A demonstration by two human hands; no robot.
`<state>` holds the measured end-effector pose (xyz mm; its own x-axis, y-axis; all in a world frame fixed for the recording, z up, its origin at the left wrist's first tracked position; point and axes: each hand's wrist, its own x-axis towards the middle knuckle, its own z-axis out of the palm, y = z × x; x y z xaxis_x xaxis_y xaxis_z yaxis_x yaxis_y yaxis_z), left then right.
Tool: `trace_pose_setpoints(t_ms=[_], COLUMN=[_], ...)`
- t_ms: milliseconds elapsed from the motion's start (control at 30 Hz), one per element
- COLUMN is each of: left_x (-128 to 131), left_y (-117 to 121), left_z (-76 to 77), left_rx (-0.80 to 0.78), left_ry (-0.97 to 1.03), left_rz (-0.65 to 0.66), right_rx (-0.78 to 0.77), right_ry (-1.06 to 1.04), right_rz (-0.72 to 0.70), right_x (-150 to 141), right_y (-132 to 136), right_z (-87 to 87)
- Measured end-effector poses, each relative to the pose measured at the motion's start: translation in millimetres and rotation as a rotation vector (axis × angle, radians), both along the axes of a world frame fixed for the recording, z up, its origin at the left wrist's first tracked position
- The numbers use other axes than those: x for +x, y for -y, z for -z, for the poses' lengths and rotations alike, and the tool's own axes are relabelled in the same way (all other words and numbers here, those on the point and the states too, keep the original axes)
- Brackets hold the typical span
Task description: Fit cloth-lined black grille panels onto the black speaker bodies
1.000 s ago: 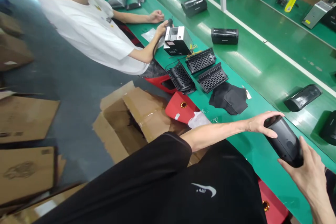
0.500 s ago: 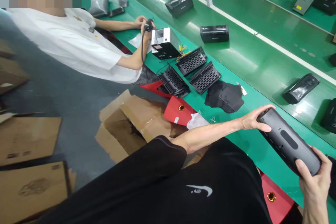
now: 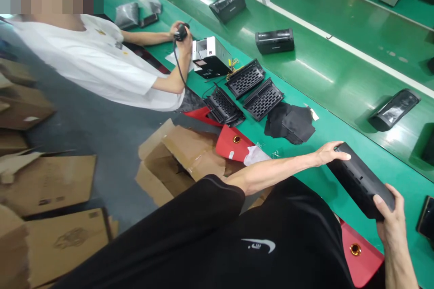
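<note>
A long black speaker housing (image 3: 361,180) is held between my two hands over the green table, slanting down to the right. My left hand (image 3: 330,153) grips its upper left end, thumb on the near side. At the lower right end my right hand (image 3: 389,207) is closed round it, thumb on the near face. Left of the housing lies a stack of black square sheets (image 3: 291,123). Beyond them sit black perforated grille panels (image 3: 262,99), with another group of grilles (image 3: 224,106) beside them.
A co-worker (image 3: 101,63) in a white shirt holds a dark corded tool (image 3: 181,32) near a white-and-black box (image 3: 210,58). Finished-looking black speakers (image 3: 275,41) stand along the green conveyor (image 3: 325,63). An opened carton (image 3: 183,153) is below the table edge, by red panels (image 3: 233,142).
The housing has shifted slightly left and rolled, so its oval recess no longer shows. Both hands have kept hold of it. The co-worker's hands moved a little left with the corded tool.
</note>
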<state>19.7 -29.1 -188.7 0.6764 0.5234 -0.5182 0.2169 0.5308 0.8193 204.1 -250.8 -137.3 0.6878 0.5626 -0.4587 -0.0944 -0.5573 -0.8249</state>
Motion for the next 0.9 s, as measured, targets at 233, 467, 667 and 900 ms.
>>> trace_pose_setpoints(t_ms=[233, 467, 667, 900], left_x=[-1.5, 16.4, 52.7, 132.0], left_y=[-16.1, -35.3, -71.6, -83.5], left_z=[16.0, 18.3, 4.2, -14.1], left_rx=[-0.096, -0.048, 0.054, 0.355], left_ry=[-0.039, -0.296, -0.086, -0.015], left_rz=[0.178, 0.369, 0.64, 0.525], right_rx=[-0.003, 0.025, 0.146, 0.193], right_ry=[-0.464, -0.45, -0.241, -0.307], right_rz=[0.097, 0.044, -0.086, 0.187], right_x=[-10.1, -39.5, -34.4, -3.9], right_y=[8.0, 33.6, 40.4, -10.7], right_z=[19.4, 44.2, 63.1, 53.2])
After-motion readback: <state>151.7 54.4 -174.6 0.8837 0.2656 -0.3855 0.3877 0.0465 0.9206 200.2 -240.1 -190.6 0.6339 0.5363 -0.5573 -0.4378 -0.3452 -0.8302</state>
